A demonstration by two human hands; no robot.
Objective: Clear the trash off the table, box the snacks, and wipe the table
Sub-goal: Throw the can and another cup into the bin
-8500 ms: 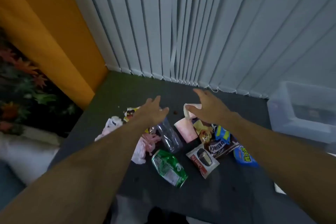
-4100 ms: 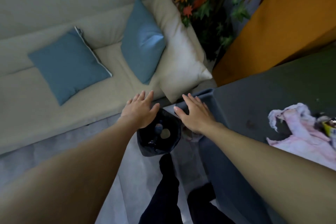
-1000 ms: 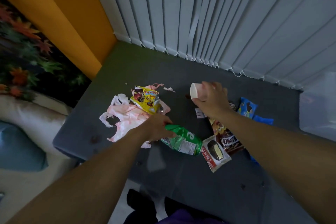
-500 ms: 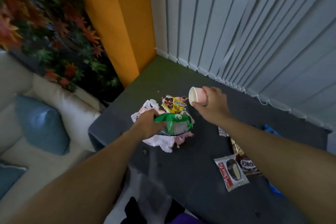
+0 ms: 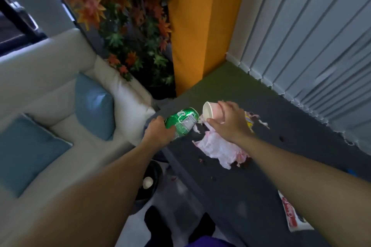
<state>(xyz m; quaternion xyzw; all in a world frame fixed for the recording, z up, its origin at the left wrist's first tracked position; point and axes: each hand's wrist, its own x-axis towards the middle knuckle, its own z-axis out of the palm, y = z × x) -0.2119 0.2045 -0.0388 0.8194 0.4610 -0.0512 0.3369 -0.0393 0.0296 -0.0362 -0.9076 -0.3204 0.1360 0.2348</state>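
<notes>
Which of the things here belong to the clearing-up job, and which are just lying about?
Job: green can in left hand; paper cup in right hand; crumpled pink bag; yellow wrapper; snack packet; bin; table.
Lying about: sofa; blue cushion; leafy plant; blinds.

One green can (image 5: 181, 124), one paper cup (image 5: 212, 113), two blue cushions (image 5: 94, 106), one bin (image 5: 149, 182)

Both forearms extended forward, left grip (image 5: 158, 134) wrapped round green can (image 5: 183, 121), right grip (image 5: 228, 124) clasping paper cup (image 5: 211, 110).
</notes>
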